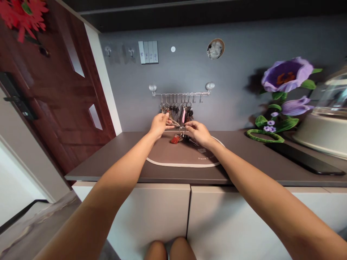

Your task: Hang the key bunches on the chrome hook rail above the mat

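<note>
My left hand (159, 125) pinches a braided cord (174, 123) above the mat. From the cord hangs a key ring (182, 129) with a red tag (175, 139) and several dark keys (187, 137). The fingers of my right hand (200, 133) are closed at the right side of this ring, and its thumb is partly hidden. Just behind both hands, several bunches of keys (177, 108) and a pink fob (184, 115) hang from a clear hook rail (181, 94) on the grey wall.
An oval brown mat (173, 159) lies on the dark countertop (238, 169). To the right are a black phone (306, 159), a purple flower ornament (287, 77) and a cream appliance with a clear lid (322, 126). A dark red door (65, 108) stands left; a shelf (189, 14) hangs overhead.
</note>
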Demonstrator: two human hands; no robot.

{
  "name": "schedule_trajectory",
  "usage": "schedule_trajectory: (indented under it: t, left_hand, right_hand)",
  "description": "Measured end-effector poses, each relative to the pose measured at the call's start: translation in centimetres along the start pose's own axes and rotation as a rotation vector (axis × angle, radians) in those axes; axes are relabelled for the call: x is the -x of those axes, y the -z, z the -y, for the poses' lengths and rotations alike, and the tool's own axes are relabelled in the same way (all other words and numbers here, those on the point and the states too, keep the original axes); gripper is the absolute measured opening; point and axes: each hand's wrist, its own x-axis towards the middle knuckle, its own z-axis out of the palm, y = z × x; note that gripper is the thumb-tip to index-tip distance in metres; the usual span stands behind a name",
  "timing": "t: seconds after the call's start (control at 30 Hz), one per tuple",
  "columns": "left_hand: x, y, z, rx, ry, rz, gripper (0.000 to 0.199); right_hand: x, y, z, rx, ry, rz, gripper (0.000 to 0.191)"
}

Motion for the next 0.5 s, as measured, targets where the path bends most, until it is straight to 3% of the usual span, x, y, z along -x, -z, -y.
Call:
schedule_trajectory:
  t: [0.23, 0.5]
  left_hand:
    - [-0.26, 0.09, -0.31, 0.106, -0.003, -0.067, 0.022]
    - [-0.19, -0.17, -0.63, 0.187, 0.028, -0.112, 0.021]
  right_hand:
    - [0.38, -0.70, 0.57, -0.394, -0.164, 0.115, 0.020]
    - [0.57, -0.51, 0.90, -0.514, -0.166, 0.153, 0.023]
